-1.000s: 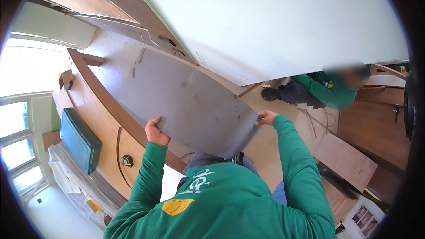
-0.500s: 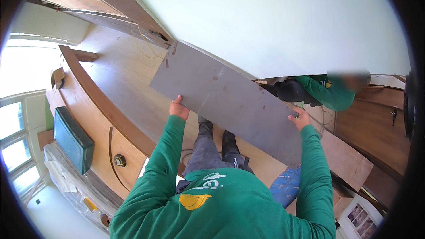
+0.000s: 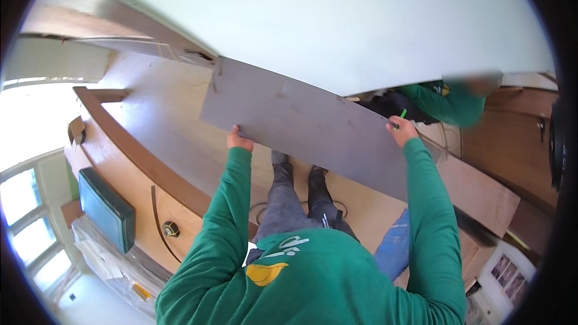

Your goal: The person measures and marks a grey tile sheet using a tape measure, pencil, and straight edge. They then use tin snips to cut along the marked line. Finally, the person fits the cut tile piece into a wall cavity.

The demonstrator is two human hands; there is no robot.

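A long grey board [image 3: 307, 123] with stains on its face is held in front of me, its far long edge along the foot of a white wall [image 3: 337, 18]. My left hand [image 3: 241, 139] grips its near edge towards the left, thumb on top and the other fingers hidden below. My right hand [image 3: 402, 131] is closed at the board's right end, and a slim green pen-like stick [image 3: 403, 113] pokes out from its fingers. The tip of that stick is too small to make out.
Beyond the board's right end crouches a co-worker in a green top [image 3: 460, 108]. A curved wooden counter [image 3: 144, 162] on the left carries a tape measure [image 3: 171, 229] and a dark green case [image 3: 107, 207]. A wooden board [image 3: 475, 195] lies at right, near blue sheeting [image 3: 394, 247].
The board's right end has shifted up in view, and it now lies flatter along the wall's foot. Both hands keep their hold. The co-worker's head has moved slightly.
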